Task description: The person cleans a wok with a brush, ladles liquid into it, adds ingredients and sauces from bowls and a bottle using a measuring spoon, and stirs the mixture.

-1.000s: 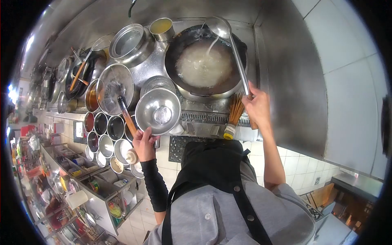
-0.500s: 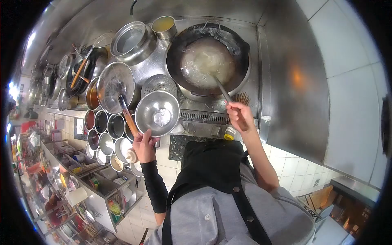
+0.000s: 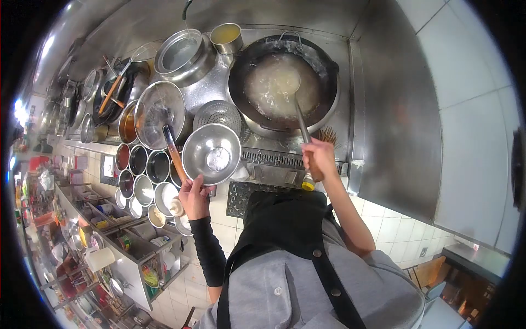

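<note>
My right hand (image 3: 319,159) is wrapped round the wooden handle of a ladle (image 3: 301,116). The ladle's bowl end lies in cloudy, bubbling liquid (image 3: 266,90) inside a large black wok (image 3: 239,104). My left hand (image 3: 194,198) grips the near rim of a steel mixing bowl (image 3: 200,145), thumb on the edge; only a bright patch shows at its bottom. A fine-mesh strainer (image 3: 159,112) lies to the left, its wooden handle ending at my left fingers. Whether those fingers also touch the handle, I cannot tell.
A perforated steel ladle (image 3: 217,116) lies behind the bowl. Several seasoning tins (image 3: 143,191) stand at the left. Farther back are a steel pot (image 3: 178,52) and a can of yellow liquid (image 3: 226,35). A bamboo brush (image 3: 327,136) and yellow-capped bottle (image 3: 308,183) sit near my right hand.
My right hand has moved down a little and turned, and the ladle's round end now shows at the liquid's surface. My left hand and the mixing bowl stay nearly in place.
</note>
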{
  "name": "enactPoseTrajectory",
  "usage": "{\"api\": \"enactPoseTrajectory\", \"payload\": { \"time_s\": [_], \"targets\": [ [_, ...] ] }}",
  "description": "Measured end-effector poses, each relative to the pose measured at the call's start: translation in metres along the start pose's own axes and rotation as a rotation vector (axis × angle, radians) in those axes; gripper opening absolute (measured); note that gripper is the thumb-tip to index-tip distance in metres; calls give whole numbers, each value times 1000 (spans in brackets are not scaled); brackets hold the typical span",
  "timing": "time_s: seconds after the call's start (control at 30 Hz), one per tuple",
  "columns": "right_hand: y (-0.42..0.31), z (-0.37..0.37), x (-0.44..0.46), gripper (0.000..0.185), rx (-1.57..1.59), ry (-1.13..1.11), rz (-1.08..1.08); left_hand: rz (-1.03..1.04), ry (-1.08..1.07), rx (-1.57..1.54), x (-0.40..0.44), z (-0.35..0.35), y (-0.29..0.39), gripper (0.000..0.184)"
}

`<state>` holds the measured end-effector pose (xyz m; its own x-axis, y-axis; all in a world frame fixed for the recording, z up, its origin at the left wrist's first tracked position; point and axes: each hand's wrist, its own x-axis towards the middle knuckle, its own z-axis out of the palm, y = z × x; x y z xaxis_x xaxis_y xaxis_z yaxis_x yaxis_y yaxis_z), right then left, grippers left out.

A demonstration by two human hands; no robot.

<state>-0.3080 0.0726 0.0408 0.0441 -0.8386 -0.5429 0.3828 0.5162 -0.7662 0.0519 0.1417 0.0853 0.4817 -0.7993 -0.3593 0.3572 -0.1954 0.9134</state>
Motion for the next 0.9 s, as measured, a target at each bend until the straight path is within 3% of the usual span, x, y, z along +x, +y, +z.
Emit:
{"api": "enactPoseTrajectory", "payload": {
  "time_s": [0.07, 0.13, 0.2, 0.3, 0.4, 0.43, 0.53, 0.57, 0.67, 0.8, 0.9],
  "targets": [
    [0, -15, 10, 24, 625, -178, 192, 4, -3, -5, 1, -2, 0, 17],
    [-12, -22, 15, 27, 893, -306, 284, 2, -12, -4, 1, -3, 0, 16],
    [-20, -17, 16, 21, 795, -265, 244, -1, -24, -1, 1, -3, 2, 16],
    [-28, 5, -2, 17, -4, 16, 6, 11, -6, 10, -3, 2, 6, 16],
    [-35, 18, -21, 21, -571, 203, -154, 12, -46, -1, -1, -10, 0, 4],
    [-33, 10, -20, 37, -926, 297, -451, 7, -40, 4, -2, -11, -1, 4],
    [-56, 3, -38, 47, -1061, 356, -489, 2, -30, 14, -2, -14, -2, 5],
    [-60, 1, -42, 47, -1065, 353, -664, 7, -33, 8, 0, -15, -4, 5],
    [-72, 1, -52, 48, -1036, 362, -718, 4, -29, 4, 3, -8, -2, 12],
    [-68, 6, -39, 49, -1022, 422, -543, 20, -31, 19, -3, 5, 7, 17],
    [-53, 9, -25, 34, -1089, 487, -513, 15, -44, -3, -3, 0, 4, 17]
  ]
}}
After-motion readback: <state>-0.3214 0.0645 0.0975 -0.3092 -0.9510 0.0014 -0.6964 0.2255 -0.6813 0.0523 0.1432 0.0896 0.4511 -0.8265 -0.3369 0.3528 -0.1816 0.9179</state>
